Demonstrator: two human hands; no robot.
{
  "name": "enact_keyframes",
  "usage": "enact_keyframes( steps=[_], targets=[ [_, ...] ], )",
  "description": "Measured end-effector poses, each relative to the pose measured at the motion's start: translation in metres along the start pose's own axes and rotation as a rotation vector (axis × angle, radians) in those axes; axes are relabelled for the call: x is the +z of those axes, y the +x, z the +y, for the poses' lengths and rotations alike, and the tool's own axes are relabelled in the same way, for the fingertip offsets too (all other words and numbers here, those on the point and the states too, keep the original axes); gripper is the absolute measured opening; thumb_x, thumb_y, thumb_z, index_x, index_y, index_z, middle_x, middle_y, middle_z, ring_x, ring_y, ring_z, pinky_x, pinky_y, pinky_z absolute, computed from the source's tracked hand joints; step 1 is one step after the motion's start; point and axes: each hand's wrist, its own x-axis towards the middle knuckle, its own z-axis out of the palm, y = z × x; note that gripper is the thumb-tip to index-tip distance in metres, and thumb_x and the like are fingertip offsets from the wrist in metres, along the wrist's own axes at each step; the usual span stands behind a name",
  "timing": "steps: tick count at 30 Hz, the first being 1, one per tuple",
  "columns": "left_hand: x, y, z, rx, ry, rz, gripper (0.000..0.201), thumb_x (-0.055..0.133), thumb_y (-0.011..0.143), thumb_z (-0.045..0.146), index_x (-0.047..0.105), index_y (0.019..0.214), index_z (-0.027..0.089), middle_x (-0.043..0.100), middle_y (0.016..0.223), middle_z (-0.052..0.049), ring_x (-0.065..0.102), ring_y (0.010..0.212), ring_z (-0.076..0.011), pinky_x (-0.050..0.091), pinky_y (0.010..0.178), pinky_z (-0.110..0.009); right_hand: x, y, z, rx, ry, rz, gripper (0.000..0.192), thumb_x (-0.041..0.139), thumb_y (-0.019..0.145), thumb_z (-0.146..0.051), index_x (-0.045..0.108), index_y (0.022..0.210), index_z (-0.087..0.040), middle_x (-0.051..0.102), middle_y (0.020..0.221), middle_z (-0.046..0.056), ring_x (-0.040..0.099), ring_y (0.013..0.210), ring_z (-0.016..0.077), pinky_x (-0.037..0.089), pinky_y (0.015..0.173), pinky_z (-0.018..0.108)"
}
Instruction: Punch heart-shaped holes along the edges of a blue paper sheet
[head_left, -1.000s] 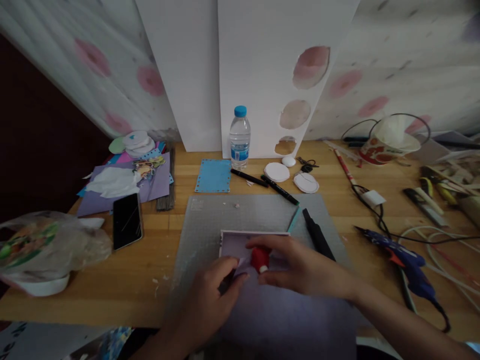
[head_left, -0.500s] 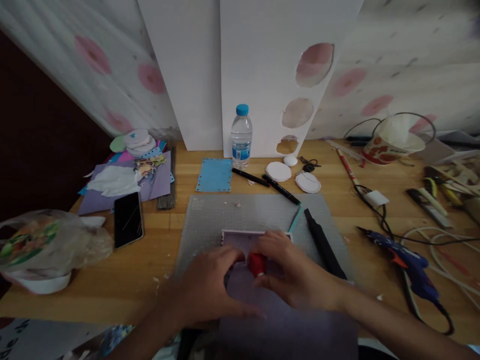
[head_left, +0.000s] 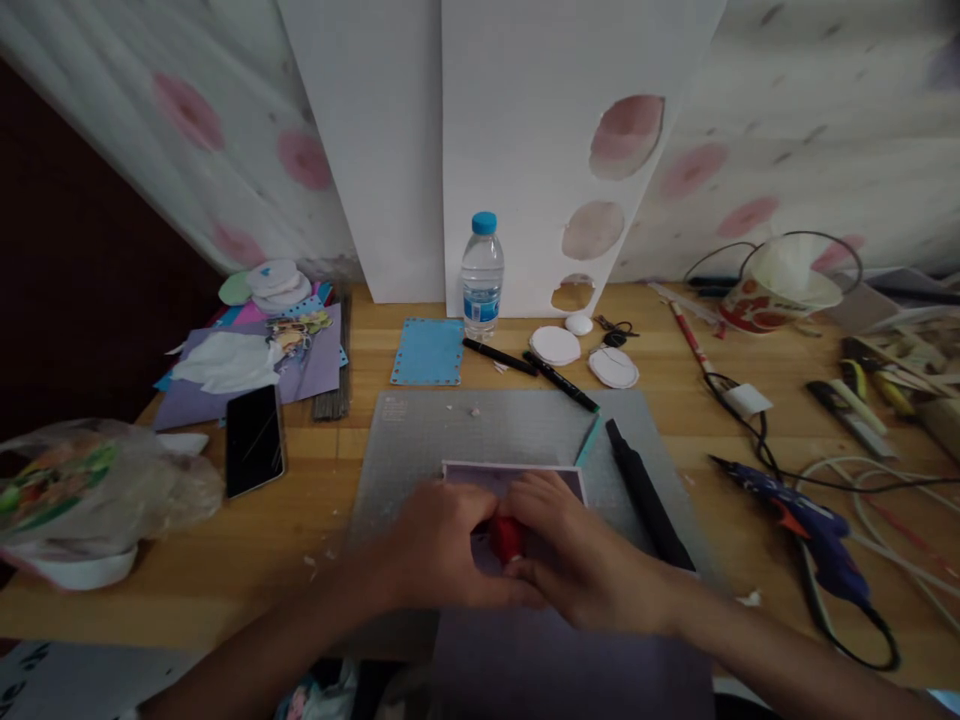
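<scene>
We have both hands on a small red cylindrical object (head_left: 507, 538), probably a glue stick, over the pale purple rectangular card (head_left: 517, 478) lying in the middle of the grey cutting mat (head_left: 465, 430). Judging from this, the card work is mid-way: nothing visibly stuck on the card yet. Right hand (head_left: 581, 560) reaches in from the mat's near-right corner, fingers curled around the red object. Left hand (head_left: 439, 555) comes from the near-left, fingers closed against the same object; exact grip hidden. Black craft knife (head_left: 646, 495) lies on the mat's right side.

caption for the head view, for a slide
Both hands, left hand and right hand, close around a small red object over purple paper on a grey cutting mat.
</scene>
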Motion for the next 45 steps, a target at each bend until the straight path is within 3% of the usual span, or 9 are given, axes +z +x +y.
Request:
enact_keyframes(
  steps=[4, 7, 15, 21, 29, 35, 39, 42, 45],
  targets=[
    [0.006, -0.002, -0.006, 0.034, -0.035, 0.027, 0.040, 0.070, 0.069, 0.057, 0.064, 0.072, 0.018, 0.066, 0.070, -0.002, 0.060, 0.064, -0.0171, 0.039, 0.061, -0.027, 0.006, 0.001, 0.005, 0.008, 0.013, -0.024, 0.016, 0.059, 0.077, -0.014, 0.050, 0.087, -0.021, 0.057, 0.085, 0.002, 0.056, 0.088, 0.0210, 0.026, 0.106, 0.056],
    [0.009, -0.004, -0.010, 0.040, -0.025, 0.043, 0.040, 0.070, 0.069, 0.057, 0.061, 0.069, 0.018, 0.063, 0.065, -0.001, 0.058, 0.061, -0.0168, 0.036, 0.058, -0.027, 0.010, 0.002, 0.009, 0.030, 0.034, -0.043, 0.016, 0.061, 0.078, -0.016, 0.050, 0.088, -0.021, 0.056, 0.086, 0.001, 0.058, 0.091, 0.0198, 0.016, 0.112, 0.056],
    [0.010, -0.005, -0.007, 0.030, 0.059, -0.045, 0.043, 0.067, 0.071, 0.060, 0.063, 0.078, 0.017, 0.067, 0.073, -0.005, 0.063, 0.067, -0.0220, 0.038, 0.059, -0.029, 0.016, -0.005, 0.009, 0.049, 0.024, -0.032, 0.014, 0.061, 0.079, -0.018, 0.048, 0.080, -0.022, 0.055, 0.082, -0.001, 0.057, 0.087, 0.0187, 0.016, 0.114, 0.053],
    [-0.003, 0.002, 0.000, 0.049, 0.287, -0.127, 0.051, 0.060, 0.072, 0.069, 0.062, 0.073, 0.018, 0.068, 0.071, -0.009, 0.065, 0.066, -0.0264, 0.040, 0.059, -0.033, 0.016, -0.006, 0.006, 0.060, -0.035, 0.007, 0.017, 0.062, 0.080, -0.023, 0.045, 0.077, -0.022, 0.054, 0.079, 0.000, 0.057, 0.086, 0.0202, 0.019, 0.112, 0.054],
    [0.002, 0.007, -0.012, 0.128, 0.056, -0.107, 0.041, 0.067, 0.069, 0.058, 0.065, 0.077, 0.017, 0.069, 0.071, -0.005, 0.064, 0.066, -0.0208, 0.041, 0.059, -0.028, 0.015, -0.004, 0.003, 0.069, 0.016, 0.025, 0.015, 0.061, 0.076, -0.013, 0.049, 0.081, -0.021, 0.056, 0.084, 0.000, 0.058, 0.092, 0.0187, 0.013, 0.115, 0.053],
    [0.003, 0.007, -0.007, -0.033, 0.046, -0.153, 0.038, 0.069, 0.070, 0.053, 0.064, 0.084, 0.017, 0.070, 0.081, -0.006, 0.064, 0.073, -0.0225, 0.043, 0.063, -0.029, 0.012, -0.005, 0.012, 0.067, 0.003, -0.009, 0.012, 0.062, 0.080, -0.017, 0.051, 0.084, -0.020, 0.056, 0.085, 0.001, 0.058, 0.091, 0.0189, 0.017, 0.114, 0.052],
    [-0.002, 0.003, -0.009, -0.178, -0.157, -0.184, 0.040, 0.075, 0.067, 0.041, 0.065, 0.099, 0.018, 0.070, 0.095, -0.004, 0.063, 0.082, -0.0209, 0.044, 0.068, -0.027, 0.001, -0.006, 0.016, 0.047, 0.073, -0.026, 0.013, 0.063, 0.084, -0.026, 0.054, 0.092, -0.021, 0.060, 0.091, 0.001, 0.058, 0.096, 0.0191, 0.018, 0.115, 0.051],
    [-0.004, -0.004, -0.012, -0.327, -0.195, -0.204, 0.023, 0.068, 0.074, 0.032, 0.066, 0.091, 0.016, 0.067, 0.082, -0.001, 0.059, 0.073, -0.0168, 0.039, 0.062, -0.024, -0.008, -0.009, 0.018, 0.100, 0.148, 0.022, 0.014, 0.056, 0.091, -0.035, 0.054, 0.097, -0.022, 0.062, 0.093, 0.002, 0.060, 0.097, 0.0191, 0.023, 0.114, 0.049],
    [-0.004, -0.012, -0.011, -0.391, -0.149, -0.201, 0.019, 0.067, 0.076, 0.034, 0.064, 0.081, 0.015, 0.062, 0.074, 0.001, 0.055, 0.070, -0.0158, 0.035, 0.060, -0.023, -0.014, -0.010, 0.024, 0.172, 0.104, 0.089, 0.019, 0.052, 0.093, -0.041, 0.055, 0.096, -0.022, 0.063, 0.093, 0.003, 0.060, 0.096, 0.0209, 0.027, 0.111, 0.051]
  ],
)
